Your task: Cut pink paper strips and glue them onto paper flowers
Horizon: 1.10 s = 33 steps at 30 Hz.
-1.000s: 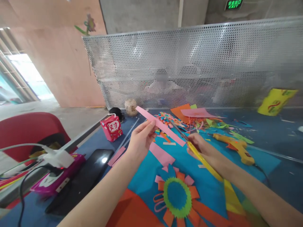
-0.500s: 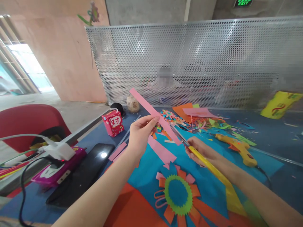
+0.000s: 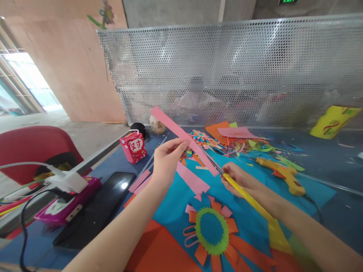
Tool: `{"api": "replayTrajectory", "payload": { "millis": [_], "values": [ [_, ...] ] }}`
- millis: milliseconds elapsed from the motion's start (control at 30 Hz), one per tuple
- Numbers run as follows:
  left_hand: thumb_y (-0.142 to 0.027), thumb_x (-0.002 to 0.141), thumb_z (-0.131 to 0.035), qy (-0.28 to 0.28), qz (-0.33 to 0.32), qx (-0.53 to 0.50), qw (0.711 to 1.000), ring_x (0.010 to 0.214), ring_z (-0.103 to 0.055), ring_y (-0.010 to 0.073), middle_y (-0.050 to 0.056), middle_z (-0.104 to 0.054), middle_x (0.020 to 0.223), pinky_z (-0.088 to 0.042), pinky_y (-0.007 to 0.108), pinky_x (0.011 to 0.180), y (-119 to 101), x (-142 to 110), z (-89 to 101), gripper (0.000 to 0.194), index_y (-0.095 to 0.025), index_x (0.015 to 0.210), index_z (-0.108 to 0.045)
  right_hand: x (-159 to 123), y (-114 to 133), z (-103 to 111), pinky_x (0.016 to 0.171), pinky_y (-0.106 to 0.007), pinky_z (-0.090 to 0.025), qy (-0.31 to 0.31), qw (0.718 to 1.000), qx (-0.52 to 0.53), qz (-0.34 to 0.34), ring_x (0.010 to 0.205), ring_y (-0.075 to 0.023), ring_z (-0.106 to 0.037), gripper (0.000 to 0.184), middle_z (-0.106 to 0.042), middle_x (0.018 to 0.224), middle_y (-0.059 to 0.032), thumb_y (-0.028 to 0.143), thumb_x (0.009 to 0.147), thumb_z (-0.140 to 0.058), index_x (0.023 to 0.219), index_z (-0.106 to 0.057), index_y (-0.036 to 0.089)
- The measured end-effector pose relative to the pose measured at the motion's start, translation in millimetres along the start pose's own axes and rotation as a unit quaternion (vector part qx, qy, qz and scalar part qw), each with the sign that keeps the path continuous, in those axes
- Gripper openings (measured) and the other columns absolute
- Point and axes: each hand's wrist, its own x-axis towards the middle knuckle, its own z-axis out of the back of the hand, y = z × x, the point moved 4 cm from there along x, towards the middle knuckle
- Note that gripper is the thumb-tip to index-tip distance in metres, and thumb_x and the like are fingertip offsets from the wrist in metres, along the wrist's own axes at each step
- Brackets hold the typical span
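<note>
My left hand (image 3: 167, 160) pinches a long pink paper strip (image 3: 172, 126) held up slantwise above the table. My right hand (image 3: 239, 179) is closed round scissors (image 3: 215, 166) with yellow handles, whose blades lie along the strip's lower end. Under the hands lies a blue sheet (image 3: 255, 219) bearing a paper flower (image 3: 212, 232) with a green ring and orange and pink petals. A loose pink strip (image 3: 193, 179) rests on the sheet just below my left hand.
A yellow glue gun (image 3: 282, 174) lies to the right. Coloured paper scraps (image 3: 241, 145) pile up before a perforated metal screen (image 3: 241, 71), with a person behind it. At left are a red carton (image 3: 133, 146), a black phone (image 3: 99, 209), a magenta device (image 3: 68, 206) and a red chair (image 3: 34, 151).
My left hand has lifted and tilted the pink strip more steeply. The right hand with the scissors has stayed at the strip's lower end.
</note>
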Motion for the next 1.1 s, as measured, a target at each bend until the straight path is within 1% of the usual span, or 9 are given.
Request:
{"api": "replayTrajectory", "payload": {
  "millis": [100,300,533,767,967,1100],
  "values": [
    [-0.023,0.059,-0.069,0.004,0.003,0.005,1.000,0.051,-0.053,0.0087,0.002,-0.061,0.059,-0.041,0.021,0.047,0.2,-0.3,-0.8,0.012,-0.014,0.067,-0.068,0.2,0.1,0.1,0.054,-0.025,-0.038,0.001,1.000,0.006,-0.004,0.060,-0.0121,-0.044,0.022,-0.048,0.070,0.0017,0.042,0.074,-0.055,0.078,-0.046,0.022],
    [-0.024,0.058,-0.070,-0.013,0.004,0.011,1.000,0.056,-0.054,0.0096,0.001,-0.061,0.060,-0.041,0.020,0.049,-0.5,-0.2,0.6,0.013,-0.014,0.068,-0.068,0.9,-1.4,-0.1,0.051,-0.023,-0.037,0.007,1.000,0.021,-0.005,0.056,-0.0102,-0.042,0.024,-0.046,0.068,0.0025,0.043,0.073,-0.056,0.079,-0.046,0.022],
    [-0.025,0.059,-0.070,-0.009,-0.008,0.018,1.000,0.056,-0.053,0.0094,0.001,-0.060,0.060,-0.042,0.020,0.049,-0.2,0.3,1.7,0.015,-0.014,0.069,-0.068,1.2,-4.7,1.0,0.042,-0.020,-0.030,0.005,1.000,0.028,0.002,0.050,-0.0080,-0.034,0.026,-0.043,0.066,0.0034,0.043,0.072,-0.057,0.081,-0.045,0.022],
    [-0.025,0.060,-0.069,-0.005,-0.011,0.021,1.000,0.055,-0.052,0.0086,0.001,-0.060,0.061,-0.043,0.020,0.050,-0.2,0.0,1.5,0.014,-0.014,0.068,-0.068,0.2,-0.4,-1.3,0.043,-0.019,-0.028,0.031,0.999,0.000,-0.007,0.052,-0.0078,-0.031,0.023,-0.037,0.064,0.0043,0.043,0.080,-0.048,0.083,-0.041,0.021],
    [-0.026,0.058,-0.070,-0.005,-0.006,0.024,1.000,0.054,-0.052,0.0085,0.001,-0.061,0.060,-0.042,0.021,0.049,-0.1,0.5,1.5,0.016,-0.014,0.068,-0.068,1.0,-4.9,0.1,0.043,-0.020,-0.028,0.029,1.000,-0.003,0.001,0.050,-0.0080,-0.031,0.027,-0.036,0.064,0.0048,0.047,0.078,-0.049,0.081,-0.042,0.021],
    [-0.026,0.057,-0.070,-0.006,-0.009,0.019,1.000,0.054,-0.053,0.0094,0.002,-0.061,0.061,-0.043,0.021,0.050,0.3,0.9,2.2,0.016,-0.014,0.068,-0.068,1.6,-5.0,0.0,0.045,-0.020,-0.031,0.028,0.999,-0.025,-0.002,0.053,-0.0086,-0.033,0.026,-0.038,0.065,0.0047,0.043,0.076,-0.054,0.079,-0.040,0.022]
  ]
}}
